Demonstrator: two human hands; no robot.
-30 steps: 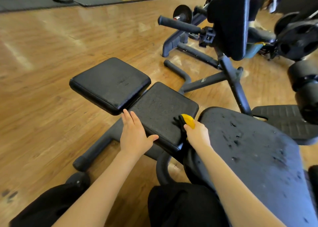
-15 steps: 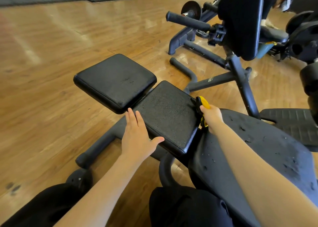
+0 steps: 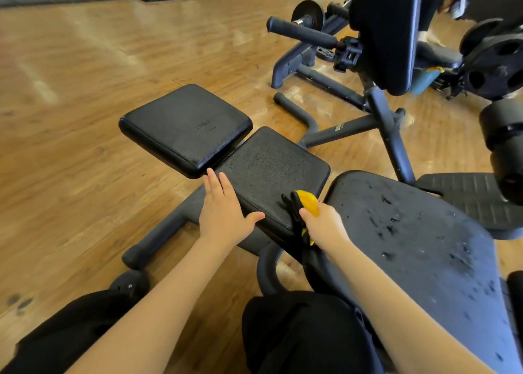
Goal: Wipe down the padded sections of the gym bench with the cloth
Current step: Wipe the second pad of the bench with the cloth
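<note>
Pretty bright scene overall, looks like daylight coming in from the top right somewhere, since the wooden floor (image 3: pixel 119 70) has big soft glare streaks running across it and washes out pale toward the upper left. The black pads soak up most of the light; the far square pad (image 3: pixel 184 127) gets a thin shiny highlight along its rim, and the big near pad (image 3: pixel 424 246) looks greyish and hazy from sheen. Shadows are soft, nothing harsh. Wide-angle lens, so straight lines bow near the edges. Both forearms at the bottom are a bit soft and smeared, and the far background gear is mushy too.
</note>
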